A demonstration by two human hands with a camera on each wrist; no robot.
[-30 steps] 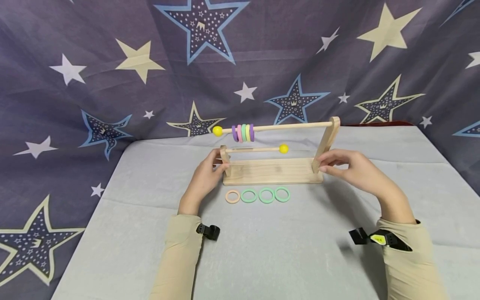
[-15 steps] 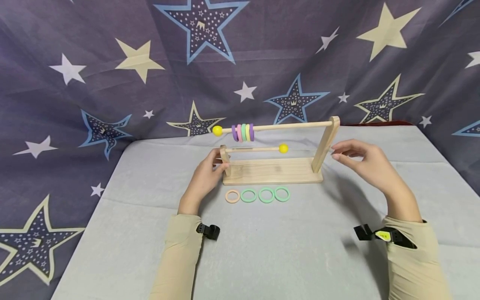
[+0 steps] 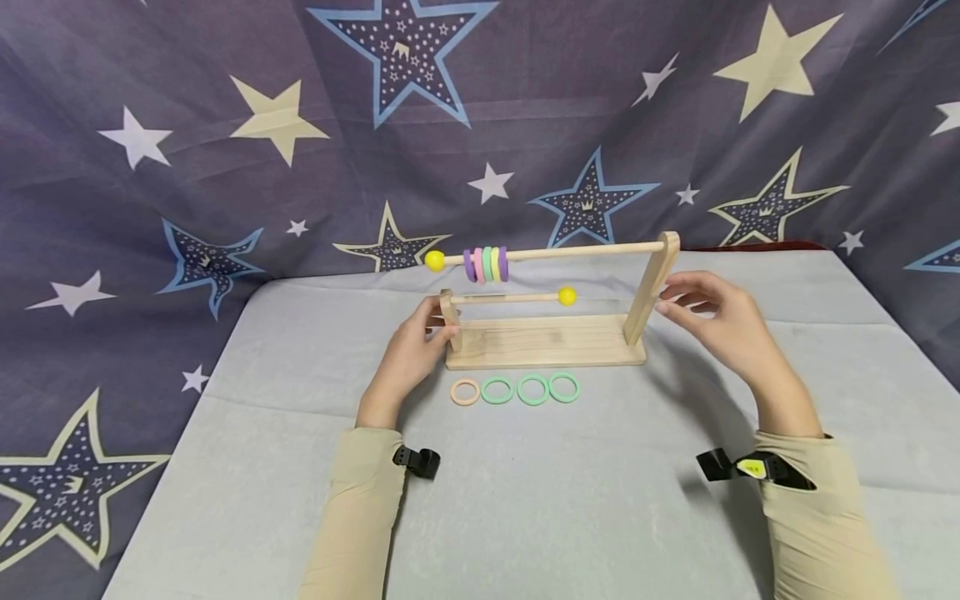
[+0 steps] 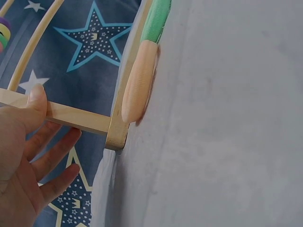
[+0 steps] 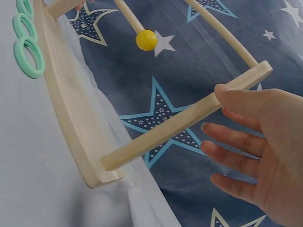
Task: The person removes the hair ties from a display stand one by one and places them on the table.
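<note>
A wooden stand point(image 3: 547, 343) has a short post point(image 3: 450, 312) at its left end and a tall post point(image 3: 651, 287) at its right. My left hand point(image 3: 408, 358) pinches the short post between thumb and index finger, its other fingers spread. Beside the tall post, my right hand point(image 3: 723, 325) has its thumb point(image 5: 232, 94) overlapping the wood in the right wrist view, fingers loosely bent. On the long upper rod point(image 3: 577, 252) hang several coloured rings point(image 3: 487, 265) near its yellow end ball point(image 3: 435, 261). The short lower rod point(image 3: 510, 299) carries no rings and ends in another yellow ball point(image 3: 567, 297).
In front of the base, an orange ring point(image 3: 465, 404) and 3 green rings point(image 3: 497, 403) lie in a row on the grey cloth-covered table point(image 3: 525, 500). A dark star-patterned curtain point(image 3: 420, 167) hangs behind.
My right hand has left the lower part of the tall post, swung out to the right, then come back to it higher up. The left hand and the stand stay put.
</note>
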